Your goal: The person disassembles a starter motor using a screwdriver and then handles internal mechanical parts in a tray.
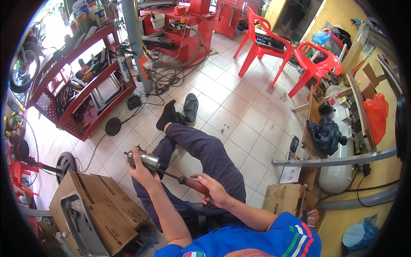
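Low in the view, above the lap of a person seated on the tiled floor (239, 124), a grey metal cylinder (144, 159) is gripped in the left hand (139, 168), whose fingers are closed around its body. A screwdriver (184, 180) is held in the right hand (212, 190), the fingers wrapped shut on its reddish handle, and its thin shaft is pointed up and left so that the tip meets the end of the cylinder. Just beside the left forearm a cardboard box (102, 205) is seen, with a grey metal part lying against it. Beyond the hands, dark trousers and a black sock are stretched out, and a black shoe (190, 108) lies near the foot. Farther off, a red tool cart (81, 85) is stood at the left, and two red plastic chairs (265, 45) are set well apart from the person at the back.
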Available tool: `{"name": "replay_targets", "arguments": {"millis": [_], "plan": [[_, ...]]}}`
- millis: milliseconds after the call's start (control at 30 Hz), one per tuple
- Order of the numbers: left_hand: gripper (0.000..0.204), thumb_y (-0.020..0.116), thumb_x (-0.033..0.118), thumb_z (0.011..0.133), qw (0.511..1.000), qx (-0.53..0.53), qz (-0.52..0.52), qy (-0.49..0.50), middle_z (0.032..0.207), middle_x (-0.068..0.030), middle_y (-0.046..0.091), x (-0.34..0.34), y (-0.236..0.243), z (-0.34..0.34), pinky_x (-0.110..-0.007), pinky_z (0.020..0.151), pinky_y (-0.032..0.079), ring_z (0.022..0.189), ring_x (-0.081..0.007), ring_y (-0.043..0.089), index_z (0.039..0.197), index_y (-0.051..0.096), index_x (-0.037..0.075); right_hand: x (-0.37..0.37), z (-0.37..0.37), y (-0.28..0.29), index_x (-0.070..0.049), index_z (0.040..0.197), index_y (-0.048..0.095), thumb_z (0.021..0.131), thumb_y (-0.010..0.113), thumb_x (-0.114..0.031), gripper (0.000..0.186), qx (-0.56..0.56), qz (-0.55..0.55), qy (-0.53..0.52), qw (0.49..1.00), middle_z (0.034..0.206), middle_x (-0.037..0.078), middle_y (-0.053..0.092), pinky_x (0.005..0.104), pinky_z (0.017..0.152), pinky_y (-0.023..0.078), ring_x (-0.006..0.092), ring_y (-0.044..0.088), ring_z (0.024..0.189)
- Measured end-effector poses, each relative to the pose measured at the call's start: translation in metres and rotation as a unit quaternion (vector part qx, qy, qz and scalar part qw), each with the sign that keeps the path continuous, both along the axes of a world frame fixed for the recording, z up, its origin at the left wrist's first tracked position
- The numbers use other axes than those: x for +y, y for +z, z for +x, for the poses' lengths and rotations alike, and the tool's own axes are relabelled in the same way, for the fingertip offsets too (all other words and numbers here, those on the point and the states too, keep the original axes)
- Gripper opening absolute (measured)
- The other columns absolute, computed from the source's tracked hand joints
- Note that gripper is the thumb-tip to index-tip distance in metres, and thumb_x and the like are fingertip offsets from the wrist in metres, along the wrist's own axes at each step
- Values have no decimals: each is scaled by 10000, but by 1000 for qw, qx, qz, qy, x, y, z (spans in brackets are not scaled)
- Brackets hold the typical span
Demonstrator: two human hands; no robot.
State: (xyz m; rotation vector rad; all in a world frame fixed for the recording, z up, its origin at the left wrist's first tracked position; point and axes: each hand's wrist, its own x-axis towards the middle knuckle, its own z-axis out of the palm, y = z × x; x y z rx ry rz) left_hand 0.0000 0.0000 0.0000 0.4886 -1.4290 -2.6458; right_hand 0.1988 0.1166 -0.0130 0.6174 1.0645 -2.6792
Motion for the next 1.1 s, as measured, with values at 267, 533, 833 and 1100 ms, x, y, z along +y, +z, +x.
{"name": "replay_targets", "arguments": {"millis": [267,533,833,1100], "plan": [[402,721,306,903,1000,11,4,-5,849,-105,615,-6,2,-9,-299,591,560,689,-181,634,1132,523,41,-7,-6,-7,-42,1351,474,1049,433,-354,436,44,-53,-38,997,733,-8,506,229,473,339,62,397,544],[414,713,317,904,1000,-8,7,-15,866,-104,612,-2,4,-1,-320,646,558,726,-185,624,1139,534,26,-10,-7,0,-49,1390,414,1036,477,-358,475,53,130,-61,988,798,37,522,231,493,359,77,412,576],[405,699,294,910,1000,-8,20,-11,927,-103,598,3,3,3,-341,706,571,793,-198,630,1139,524,10,-3,-2,11,-80,1425,399,1047,450,-335,458,67,-53,-5,996,732,5,468,228,512,380,70,427,571],[417,707,241,906,999,-2,37,-31,950,-107,597,4,-1,3,-358,721,580,836,-206,636,1181,486,18,-8,-6,-5,-44,1433,373,1053,389,-380,507,38,62,-18,997,688,-2,424,260,539,422,86,395,540]]}}
